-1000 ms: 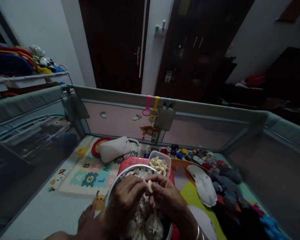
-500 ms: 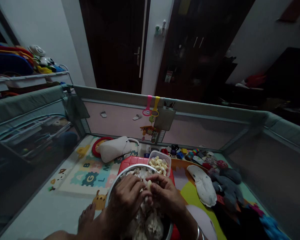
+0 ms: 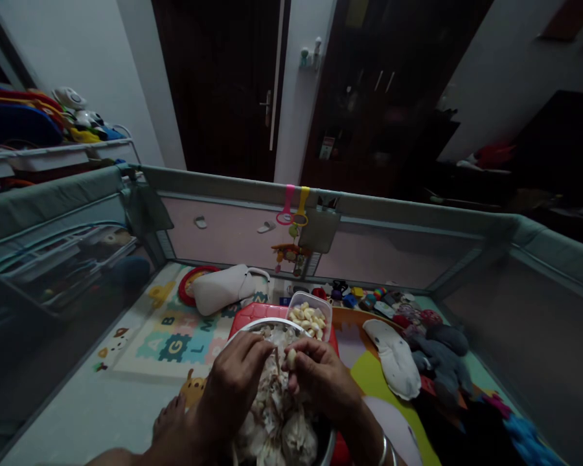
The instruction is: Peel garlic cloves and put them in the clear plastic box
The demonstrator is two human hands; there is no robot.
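Observation:
My right hand (image 3: 320, 375) pinches a pale garlic clove (image 3: 291, 360) between thumb and fingertips, above a metal bowl (image 3: 331, 446). To its left is my left hand (image 3: 238, 372), fingers drawn together over the bowl; whatever may be between its fingertips is too small to make out. Papery garlic skins (image 3: 272, 401) fill much of the bowl, and a whole garlic bulb (image 3: 299, 437) lies near its front. Just beyond the bowl, a clear plastic container (image 3: 329, 320) holds several peeled cloves (image 3: 307, 318).
Bowl and container rest on a red stool (image 3: 252, 314). A letter-patterned play mat (image 3: 140, 378) covers the floor within a fabric-and-mesh playpen fence (image 3: 393, 204). A white bag-like item (image 3: 221, 290) lies at left; a white pillow (image 3: 393, 359) and grey plush toy (image 3: 442, 362) lie right.
My left hand has moved away from the clove, slightly left, leaving a gap between the hands. My right hand still holds the clove in nearly the same place.

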